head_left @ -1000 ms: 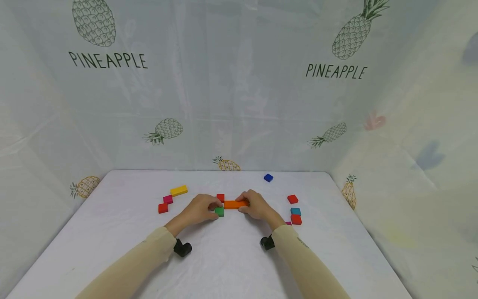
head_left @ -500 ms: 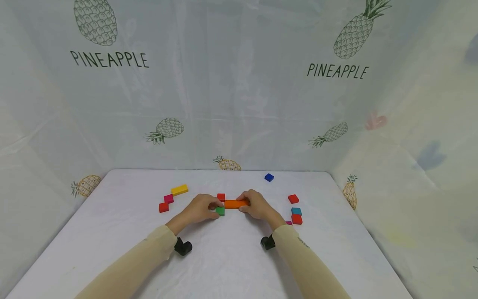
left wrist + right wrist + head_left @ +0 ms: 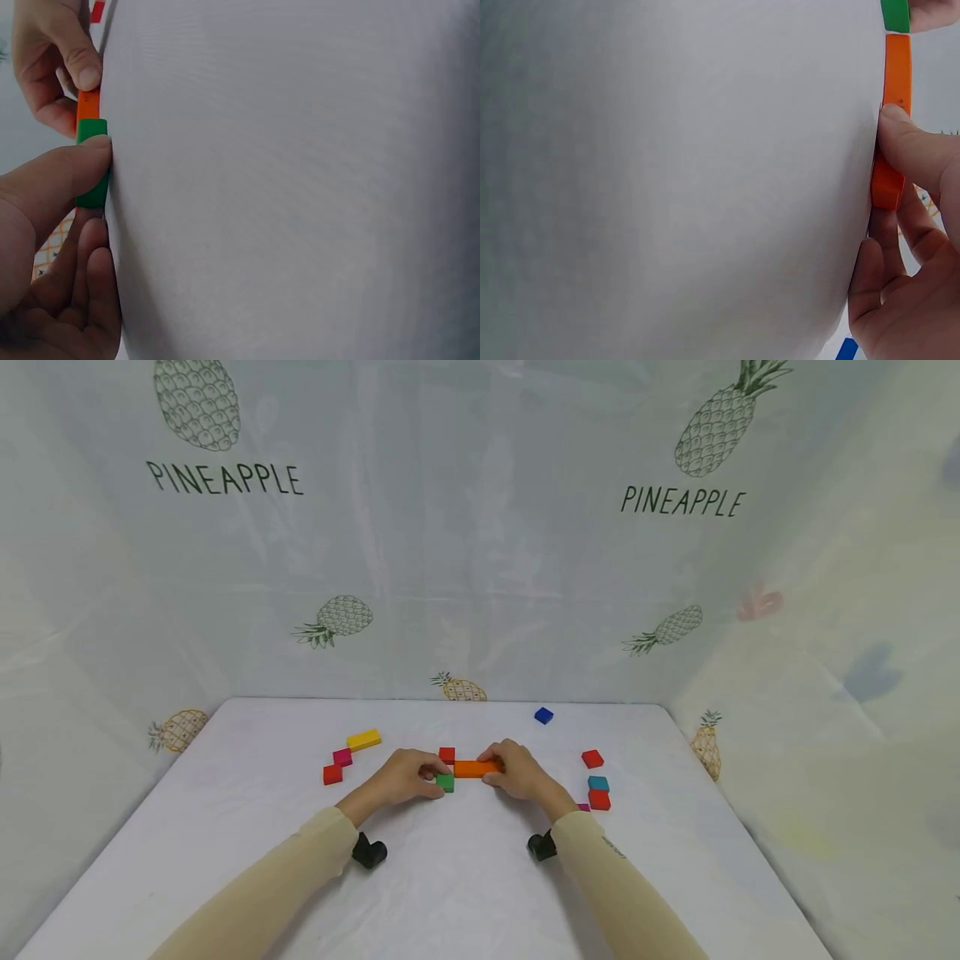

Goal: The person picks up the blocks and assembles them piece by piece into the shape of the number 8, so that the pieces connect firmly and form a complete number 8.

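Note:
In the head view, my left hand (image 3: pixel 401 777) pinches a small green block (image 3: pixel 446 783) between thumb and fingers. My right hand (image 3: pixel 521 772) grips the right end of a long orange block (image 3: pixel 474 769), thumb on the near side. The orange block lies flat on the table, just behind and right of the green one. A red block (image 3: pixel 447 755) sits behind the green block, close to the orange block's left end. From the left wrist, the thumb presses the near face of the green block (image 3: pixel 92 163). The right wrist view shows a thumb on the orange block (image 3: pixel 897 71).
On the left lie a yellow block (image 3: pixel 363 740), a magenta block (image 3: pixel 342 757) and a red block (image 3: pixel 332 775). A dark blue block (image 3: pixel 543 716) is far back. Rightward are a red block (image 3: pixel 592 759), a teal block (image 3: pixel 598 783) touching another red one (image 3: pixel 599 800), and a partly hidden magenta block (image 3: pixel 582 807).
The head view has shifted slightly, so everything appears a little further right. Both hands keep their holds on the green and orange blocks, which stay in place relative to each other.

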The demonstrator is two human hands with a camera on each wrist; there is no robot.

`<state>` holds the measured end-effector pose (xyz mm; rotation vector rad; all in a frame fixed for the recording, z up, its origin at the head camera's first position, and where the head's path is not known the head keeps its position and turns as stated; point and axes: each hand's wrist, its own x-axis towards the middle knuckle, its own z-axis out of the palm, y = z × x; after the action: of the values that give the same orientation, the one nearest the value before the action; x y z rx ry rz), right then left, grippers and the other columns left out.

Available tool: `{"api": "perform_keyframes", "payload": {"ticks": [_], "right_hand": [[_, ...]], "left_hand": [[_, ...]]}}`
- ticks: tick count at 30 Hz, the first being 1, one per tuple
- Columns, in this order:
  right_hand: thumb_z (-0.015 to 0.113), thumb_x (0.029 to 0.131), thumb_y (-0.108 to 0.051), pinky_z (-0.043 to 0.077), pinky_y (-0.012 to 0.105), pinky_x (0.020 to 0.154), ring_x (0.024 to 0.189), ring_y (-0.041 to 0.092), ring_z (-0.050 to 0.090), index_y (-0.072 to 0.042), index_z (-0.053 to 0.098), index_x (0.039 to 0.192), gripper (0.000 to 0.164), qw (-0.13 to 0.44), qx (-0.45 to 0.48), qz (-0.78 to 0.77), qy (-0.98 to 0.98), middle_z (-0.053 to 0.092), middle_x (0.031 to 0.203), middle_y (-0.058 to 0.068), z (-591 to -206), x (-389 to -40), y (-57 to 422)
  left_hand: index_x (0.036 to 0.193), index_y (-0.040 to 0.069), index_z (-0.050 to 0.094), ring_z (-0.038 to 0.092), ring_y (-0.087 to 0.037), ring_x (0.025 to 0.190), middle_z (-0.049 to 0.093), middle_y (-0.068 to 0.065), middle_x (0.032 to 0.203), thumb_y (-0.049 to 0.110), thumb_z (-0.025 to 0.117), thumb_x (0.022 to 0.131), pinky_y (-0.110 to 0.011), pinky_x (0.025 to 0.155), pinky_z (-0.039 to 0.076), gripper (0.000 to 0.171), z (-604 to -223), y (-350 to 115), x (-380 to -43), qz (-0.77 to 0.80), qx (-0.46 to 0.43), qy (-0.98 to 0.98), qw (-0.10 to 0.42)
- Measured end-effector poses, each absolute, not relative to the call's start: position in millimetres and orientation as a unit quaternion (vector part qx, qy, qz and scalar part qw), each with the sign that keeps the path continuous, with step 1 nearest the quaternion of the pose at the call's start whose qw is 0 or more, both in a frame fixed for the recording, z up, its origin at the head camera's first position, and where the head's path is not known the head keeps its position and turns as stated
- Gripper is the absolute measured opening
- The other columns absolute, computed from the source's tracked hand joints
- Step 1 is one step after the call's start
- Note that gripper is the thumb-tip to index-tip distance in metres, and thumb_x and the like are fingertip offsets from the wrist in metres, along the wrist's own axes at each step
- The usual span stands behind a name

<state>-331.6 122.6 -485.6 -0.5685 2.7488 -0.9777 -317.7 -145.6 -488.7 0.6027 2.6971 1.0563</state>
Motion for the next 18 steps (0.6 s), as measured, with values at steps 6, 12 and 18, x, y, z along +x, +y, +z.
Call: {"api": "perform_keyframes", "payload": {"ticks": [6, 12, 18], "right_hand": [[0.075, 0.101, -0.018, 0.049, 0.046, 0.104, 0.108, 0.024, 0.054, -0.016, 0.071, 0.127, 0.026, 0.079, -0.198, -0.298, 0.931, 0.060, 0.115, 0.003, -483.6, -331.5, 123.2], [0.075, 0.101, -0.018, 0.048, 0.045, 0.100, 0.105, 0.023, 0.053, -0.015, 0.070, 0.128, 0.027, 0.075, -0.209, -0.290, 0.931, 0.060, 0.113, 0.003, -482.4, -330.6, 122.0], [0.075, 0.101, -0.019, 0.048, 0.043, 0.097, 0.103, 0.022, 0.053, -0.017, 0.070, 0.129, 0.028, 0.066, -0.211, -0.284, 0.933, 0.062, 0.113, 0.002, -484.3, -329.4, 119.8]], "left_hand": [[0.118, 0.022, 0.078, 0.063, -0.015, 0.102, 0.072, 0.009, 0.110, 0.021, 0.087, 0.091, -0.037, 0.099, 0.056, 0.028, -486.1, -143.1, -318.3, 0.366, 0.194, 0.905, 0.102], [0.117, 0.022, 0.078, 0.061, -0.015, 0.100, 0.071, 0.008, 0.106, 0.021, 0.087, 0.090, -0.037, 0.096, 0.055, 0.028, -487.8, -144.2, -318.2, 0.369, 0.188, 0.904, 0.105], [0.118, 0.024, 0.078, 0.061, -0.015, 0.101, 0.070, 0.008, 0.105, 0.023, 0.087, 0.090, -0.036, 0.095, 0.056, 0.029, -488.2, -146.2, -317.4, 0.369, 0.179, 0.905, 0.110]]}}
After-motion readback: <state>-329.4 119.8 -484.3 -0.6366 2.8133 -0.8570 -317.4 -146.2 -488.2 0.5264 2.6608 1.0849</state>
